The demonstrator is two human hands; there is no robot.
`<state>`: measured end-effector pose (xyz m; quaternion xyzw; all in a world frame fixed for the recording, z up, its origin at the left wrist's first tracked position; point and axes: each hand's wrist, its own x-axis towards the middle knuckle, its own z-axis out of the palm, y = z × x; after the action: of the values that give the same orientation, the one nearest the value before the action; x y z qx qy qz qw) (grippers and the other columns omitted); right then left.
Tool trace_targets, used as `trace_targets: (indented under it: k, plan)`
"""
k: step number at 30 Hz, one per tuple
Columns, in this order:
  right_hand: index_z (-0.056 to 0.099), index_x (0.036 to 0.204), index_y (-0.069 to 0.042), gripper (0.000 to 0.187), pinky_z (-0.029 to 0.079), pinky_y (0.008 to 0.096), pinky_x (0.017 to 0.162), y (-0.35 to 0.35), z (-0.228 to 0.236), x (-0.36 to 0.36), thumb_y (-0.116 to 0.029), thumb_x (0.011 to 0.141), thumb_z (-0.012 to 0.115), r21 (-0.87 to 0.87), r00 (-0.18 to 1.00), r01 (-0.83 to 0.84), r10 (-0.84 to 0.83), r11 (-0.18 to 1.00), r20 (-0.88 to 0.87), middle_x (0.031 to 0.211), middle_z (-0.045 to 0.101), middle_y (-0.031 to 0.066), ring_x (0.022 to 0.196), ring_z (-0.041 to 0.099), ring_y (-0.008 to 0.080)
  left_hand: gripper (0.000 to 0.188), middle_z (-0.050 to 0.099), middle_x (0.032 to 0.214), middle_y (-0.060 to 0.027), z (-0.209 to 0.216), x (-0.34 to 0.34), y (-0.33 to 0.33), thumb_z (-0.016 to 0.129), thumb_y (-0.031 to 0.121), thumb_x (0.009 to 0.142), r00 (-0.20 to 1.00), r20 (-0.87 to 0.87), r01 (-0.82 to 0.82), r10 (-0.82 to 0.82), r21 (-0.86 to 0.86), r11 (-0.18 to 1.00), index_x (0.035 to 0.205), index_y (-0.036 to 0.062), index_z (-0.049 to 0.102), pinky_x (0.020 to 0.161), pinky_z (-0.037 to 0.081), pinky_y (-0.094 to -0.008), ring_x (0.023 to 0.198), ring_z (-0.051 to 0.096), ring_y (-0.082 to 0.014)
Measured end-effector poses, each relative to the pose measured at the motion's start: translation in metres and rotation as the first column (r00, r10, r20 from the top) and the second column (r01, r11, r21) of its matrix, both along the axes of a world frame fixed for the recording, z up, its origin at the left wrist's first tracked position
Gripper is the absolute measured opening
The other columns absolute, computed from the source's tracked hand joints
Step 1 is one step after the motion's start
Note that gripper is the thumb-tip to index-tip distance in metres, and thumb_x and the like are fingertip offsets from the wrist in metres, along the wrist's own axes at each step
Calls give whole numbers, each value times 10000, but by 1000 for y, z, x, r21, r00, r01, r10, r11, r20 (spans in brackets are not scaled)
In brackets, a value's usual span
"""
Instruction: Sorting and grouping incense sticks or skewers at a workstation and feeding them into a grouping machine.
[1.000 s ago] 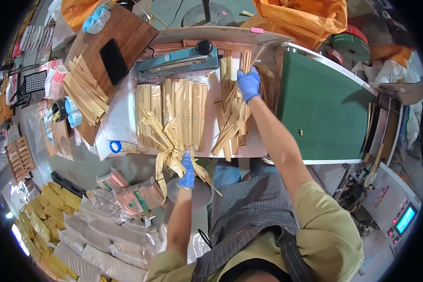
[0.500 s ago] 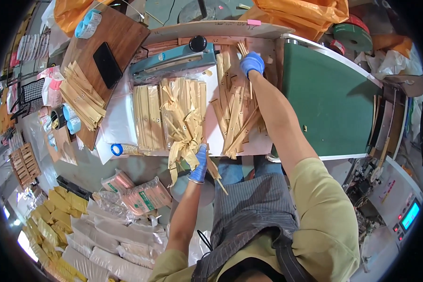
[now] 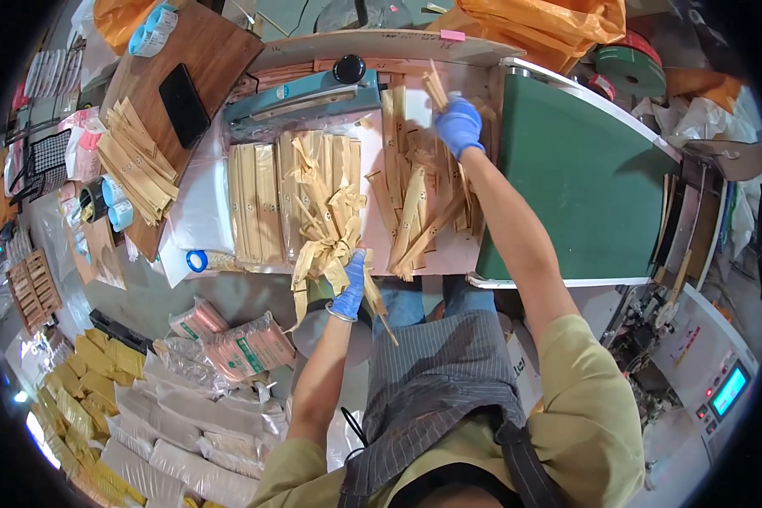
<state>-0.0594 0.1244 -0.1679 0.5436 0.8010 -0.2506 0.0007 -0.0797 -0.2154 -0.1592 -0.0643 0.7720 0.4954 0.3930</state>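
Nearest to us we identify the striped apron [image 3: 444,364]. Beyond it, at the front edge of the bench [image 3: 378,250], we locate the left hand [image 3: 349,286], gloved in blue; its fingers are closed around a bunch of crumpled paper strips [image 3: 326,256], whose ends splay over the bench edge and over the nearby flat packs [image 3: 256,207]. These packs lie side by side, with clear film visible on them. To their right, we find loose paper sleeves [image 3: 415,212] in an overlapping pile on the bench. Farther out, above the far part of this pile, we observe the right hand [image 3: 460,125], also gloved in blue; its fingers grasp a stick bundle [image 3: 434,90], the tips projecting away from us. To the right we note the green panel [image 3: 580,186]. Behind the packs stands the blue sealer [image 3: 305,103] with a round black knob. Past the bench's rear board [image 3: 381,42], we see the orange bag [image 3: 538,30].
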Motion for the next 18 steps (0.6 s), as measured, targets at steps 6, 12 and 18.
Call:
trace_targets:
  k: [6,12,18]
  plan:
    - [628,754,-37,216,472,390,702,13,-53,-10,-233,668,600,-94,980,109,-91,990,177,807,599,210,778,586,346,298,584,910,-20,24,6,29,615,95,774,987,-22,157,-157,-9,988,1053,16,545,670,447,-236,763,541,-107]
    - [601,831,3,250,450,298,556,22,4,19,-202,696,651,-582,849,52,-343,812,-402,716,566,58,681,559,144,352,565,950,-17,31,-1,26,639,117,756,993,-117,28,-24,30,999,1076,23,527,691,448,-239,787,533,-113]
    - [511,765,-57,165,405,242,501,24,96,67,-199,761,593,-876,304,-359,-847,322,-436,679,439,30,608,437,122,451,538,1012,-27,65,-9,44,669,99,722,986,60,-167,157,221,961,1125,28,480,744,457,-269,856,521,-123]
